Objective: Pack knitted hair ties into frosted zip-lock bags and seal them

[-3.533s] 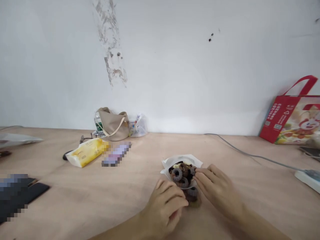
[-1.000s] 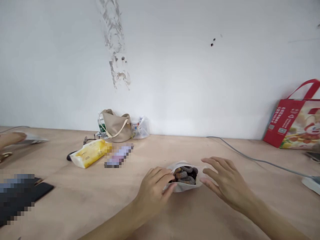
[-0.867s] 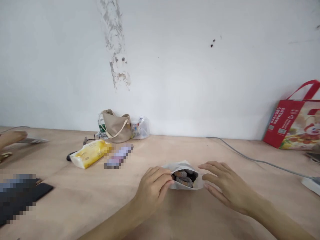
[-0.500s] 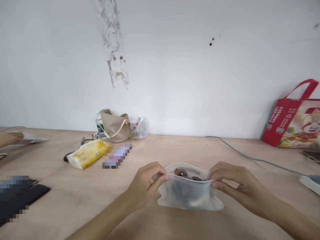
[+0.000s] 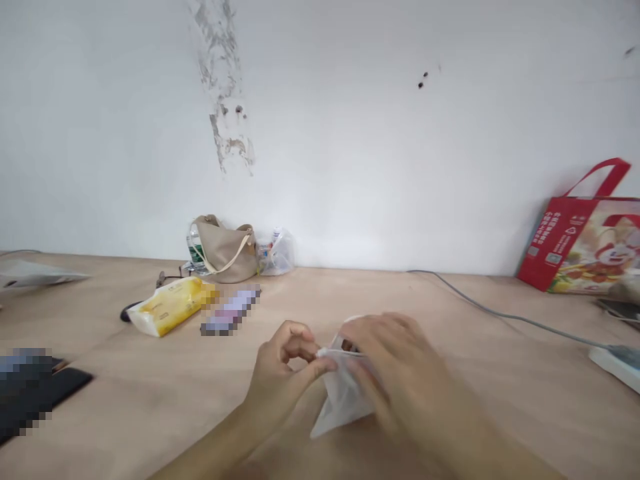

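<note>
A frosted translucent zip bag stands tilted on the table in front of me. My left hand pinches the left end of its rim between thumb and fingers. Blurred by motion, my right hand wraps over the top, thumb on the near side and fingers across the far side. Something dark brown shows through the mouth beside the left hand. The bag's right part and most of its contents are hidden behind the right hand.
To the left lie a yellow tissue pack, a blurred-out phone and a black flat object. A beige handbag and a clear plastic bag stand by the wall. Right are a grey cable, a white power strip and a red carrier bag.
My right hand has moved left from the bag's right corner to over its top. The bag has turned and bunched. At the far left, another person's hand has left the view.
</note>
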### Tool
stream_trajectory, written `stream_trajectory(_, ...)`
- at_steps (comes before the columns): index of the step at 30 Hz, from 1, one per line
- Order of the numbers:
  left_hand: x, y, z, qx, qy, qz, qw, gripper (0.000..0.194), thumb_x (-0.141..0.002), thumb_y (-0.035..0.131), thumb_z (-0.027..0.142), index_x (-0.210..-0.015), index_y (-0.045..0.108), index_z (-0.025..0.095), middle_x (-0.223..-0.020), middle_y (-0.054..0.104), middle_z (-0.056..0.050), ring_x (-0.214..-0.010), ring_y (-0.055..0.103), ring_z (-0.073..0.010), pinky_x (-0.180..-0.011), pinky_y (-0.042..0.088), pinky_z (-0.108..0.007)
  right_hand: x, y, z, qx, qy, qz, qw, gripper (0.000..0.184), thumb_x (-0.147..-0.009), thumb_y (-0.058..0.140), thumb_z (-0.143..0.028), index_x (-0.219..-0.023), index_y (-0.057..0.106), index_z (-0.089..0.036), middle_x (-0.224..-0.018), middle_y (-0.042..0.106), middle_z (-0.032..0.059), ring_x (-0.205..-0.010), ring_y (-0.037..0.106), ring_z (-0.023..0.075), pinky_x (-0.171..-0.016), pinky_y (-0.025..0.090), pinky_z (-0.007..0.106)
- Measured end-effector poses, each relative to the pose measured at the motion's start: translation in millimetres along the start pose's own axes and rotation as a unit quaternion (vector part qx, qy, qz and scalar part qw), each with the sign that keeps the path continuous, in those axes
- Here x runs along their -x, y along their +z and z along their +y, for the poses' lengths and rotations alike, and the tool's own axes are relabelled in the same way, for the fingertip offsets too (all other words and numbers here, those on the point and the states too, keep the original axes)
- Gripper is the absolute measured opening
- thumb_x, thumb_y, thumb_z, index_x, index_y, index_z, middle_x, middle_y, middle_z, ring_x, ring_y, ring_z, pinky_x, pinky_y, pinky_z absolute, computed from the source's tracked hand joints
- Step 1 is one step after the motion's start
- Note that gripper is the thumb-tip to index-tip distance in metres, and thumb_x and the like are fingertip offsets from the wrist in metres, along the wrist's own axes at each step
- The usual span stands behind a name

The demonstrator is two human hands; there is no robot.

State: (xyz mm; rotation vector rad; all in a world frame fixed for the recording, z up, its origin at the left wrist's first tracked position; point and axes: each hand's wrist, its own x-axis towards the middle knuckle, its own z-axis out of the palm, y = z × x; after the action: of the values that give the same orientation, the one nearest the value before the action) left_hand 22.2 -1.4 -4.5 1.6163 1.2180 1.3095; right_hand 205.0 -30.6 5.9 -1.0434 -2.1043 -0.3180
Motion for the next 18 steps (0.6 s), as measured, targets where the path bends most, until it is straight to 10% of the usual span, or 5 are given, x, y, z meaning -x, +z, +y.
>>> stream_trajectory(7,8.3,-4.8,2.4,-0.039,0.003,-0.054,0.998,0.023,-0.064,0.066,0.024,-0.077,0.046,0.023,-0.055,0.062,0.006,-0.057,0.062,-0.0165,-0.049,0.042,-0.020,-15.6,22.8,-16.9,0.132,-0.095,-0.093,0.982,0.020,-0.072,0.054,-0.003,-0.081,0.054,-0.021,-0.073,0.063,-0.0013,-0.074,0.059,0.0189,-0.102,0.022,0.044)
stream_trajectory(18,-14.8,-12.9,-3.8,-0.070,0.084,-0.058,0.992,0.017,-0.069,0.065,0.025,-0.061,0.049,0.022,-0.058,0.058,0.004,-0.058,0.061,-0.0158,-0.060,0.047,-0.026,44.6,-38.3,77.9,0.228,-0.031,-0.006,0.973,0.036,-0.097,0.029,-0.018,-0.080,0.059,-0.024,-0.072,0.067,-0.0009,-0.067,0.063,0.0177,-0.093,0.035,0.043)
